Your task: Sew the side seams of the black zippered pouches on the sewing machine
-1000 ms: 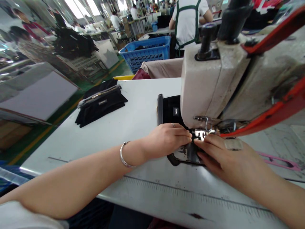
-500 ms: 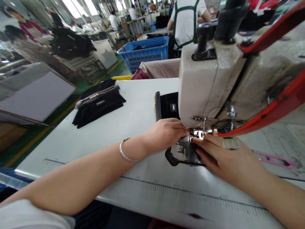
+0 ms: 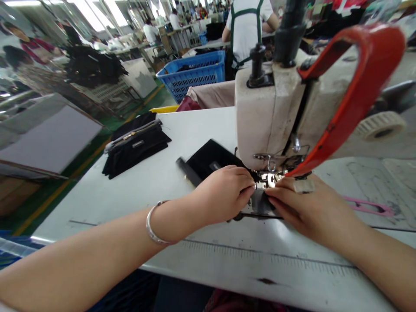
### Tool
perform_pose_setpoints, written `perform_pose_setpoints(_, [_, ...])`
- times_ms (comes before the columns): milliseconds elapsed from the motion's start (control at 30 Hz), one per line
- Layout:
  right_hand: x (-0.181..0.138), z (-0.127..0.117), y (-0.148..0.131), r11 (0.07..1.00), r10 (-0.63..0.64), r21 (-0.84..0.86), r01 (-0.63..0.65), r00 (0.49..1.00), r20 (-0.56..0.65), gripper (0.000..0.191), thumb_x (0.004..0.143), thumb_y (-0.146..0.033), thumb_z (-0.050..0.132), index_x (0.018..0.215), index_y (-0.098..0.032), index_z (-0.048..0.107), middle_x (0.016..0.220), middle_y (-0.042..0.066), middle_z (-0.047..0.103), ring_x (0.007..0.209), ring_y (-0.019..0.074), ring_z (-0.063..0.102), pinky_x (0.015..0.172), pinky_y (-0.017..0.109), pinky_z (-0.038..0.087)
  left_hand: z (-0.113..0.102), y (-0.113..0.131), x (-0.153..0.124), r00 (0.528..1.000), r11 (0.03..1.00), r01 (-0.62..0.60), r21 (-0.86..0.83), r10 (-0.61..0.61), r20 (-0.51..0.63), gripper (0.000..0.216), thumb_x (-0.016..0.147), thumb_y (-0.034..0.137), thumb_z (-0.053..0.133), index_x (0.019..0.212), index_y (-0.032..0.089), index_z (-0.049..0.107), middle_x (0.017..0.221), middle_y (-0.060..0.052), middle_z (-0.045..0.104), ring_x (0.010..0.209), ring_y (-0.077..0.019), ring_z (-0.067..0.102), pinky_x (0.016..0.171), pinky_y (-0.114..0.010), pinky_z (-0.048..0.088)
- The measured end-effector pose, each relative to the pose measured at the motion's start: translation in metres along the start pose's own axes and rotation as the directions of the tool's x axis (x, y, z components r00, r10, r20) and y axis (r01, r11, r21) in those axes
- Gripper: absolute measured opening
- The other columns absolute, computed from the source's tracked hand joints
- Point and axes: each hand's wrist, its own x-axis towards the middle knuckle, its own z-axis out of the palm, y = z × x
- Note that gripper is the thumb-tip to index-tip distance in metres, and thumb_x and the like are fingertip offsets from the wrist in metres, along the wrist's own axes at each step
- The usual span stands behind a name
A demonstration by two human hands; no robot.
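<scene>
A black pouch with a small label lies under the head of a cream sewing machine, turned at an angle. My left hand presses on its near edge with fingers curled together, just left of the presser foot. My right hand lies to the right of the foot, fingers stretched flat and pointing at the metal plate. A strip of tape sits on one right finger. A silver bangle circles my left wrist.
A stack of black pouches lies at the table's far left. Pink scissors lie at the right. A red guard arches over the machine. Beyond the white table stand a blue crate and a person in a green apron.
The black pouch has swung round from square to diagonal under the machine. My left hand's fingers have curled in on it. The view has shifted, showing more of the red guard.
</scene>
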Motion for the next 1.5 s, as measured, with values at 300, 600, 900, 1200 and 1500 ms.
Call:
perform_pose_setpoints(300, [-0.013,0.004,-0.002,0.986,-0.167,0.024,0.166,0.986,0.028,0.036,0.094,-0.004,0.049,0.126,-0.015,0.061,0.125,0.006,0.07,0.111,0.0252,0.062,0.098,0.044,0.042,0.013,0.012,-0.03,0.998,0.998,-0.06,0.002,0.06,-0.002,0.032,0.1,0.014,0.046,0.128,0.012,0.063,0.132,-0.012,0.066,0.13,-0.0224,0.058,0.114,-0.041,0.051])
perform_pose_setpoints(600, [-0.008,0.003,-0.005,0.994,-0.1,0.051,0.098,0.994,0.032,0.04,0.09,-0.002,0.044,0.125,-0.01,0.062,0.122,0.01,0.071,0.109,0.0275,0.063,0.091,0.045,0.047,0.007,-0.001,-0.018,0.992,0.993,-0.115,0.027,0.114,0.06,0.032,0.103,0.016,0.045,0.128,0.009,0.063,0.132,-0.013,0.067,0.129,-0.0219,0.059,0.115,-0.04,0.048])
perform_pose_setpoints(900, [-0.007,-0.005,0.009,0.99,-0.087,0.113,0.086,0.996,0.009,0.021,0.096,-0.013,0.053,0.098,-0.018,0.073,0.102,0.006,0.075,0.085,0.0229,0.062,0.077,0.039,0.042,-0.001,0.058,-0.037,0.995,1.0,0.028,0.002,-0.028,0.092,0.041,0.097,0.033,0.062,0.129,0.008,0.06,0.126,-0.014,0.066,0.117,-0.0276,0.06,0.102,-0.044,0.056])
perform_pose_setpoints(1200, [-0.008,-0.007,0.007,0.988,-0.129,0.093,0.127,0.991,0.017,0.025,0.097,-0.012,0.051,0.104,-0.018,0.074,0.104,0.006,0.073,0.087,0.0233,0.058,0.079,0.039,0.04,0.015,0.056,-0.046,0.995,0.987,0.093,-0.133,-0.098,-0.034,0.026,0.095,0.021,0.066,0.119,0.012,0.065,0.116,-0.008,0.069,0.109,-0.0206,0.061,0.103,-0.036,0.051])
perform_pose_setpoints(1500, [-0.009,-0.004,0.005,0.979,-0.163,0.135,0.151,0.983,0.081,0.02,0.094,-0.013,0.055,0.106,-0.02,0.07,0.103,0.005,0.068,0.089,0.0236,0.055,0.084,0.041,0.036,0.01,0.051,-0.049,0.985,0.95,0.153,-0.273,-0.17,-0.04,0.024,0.093,0.017,0.068,0.117,0.016,0.064,0.13,-0.009,0.064,0.123,-0.0223,0.055,0.108,-0.039,0.048])
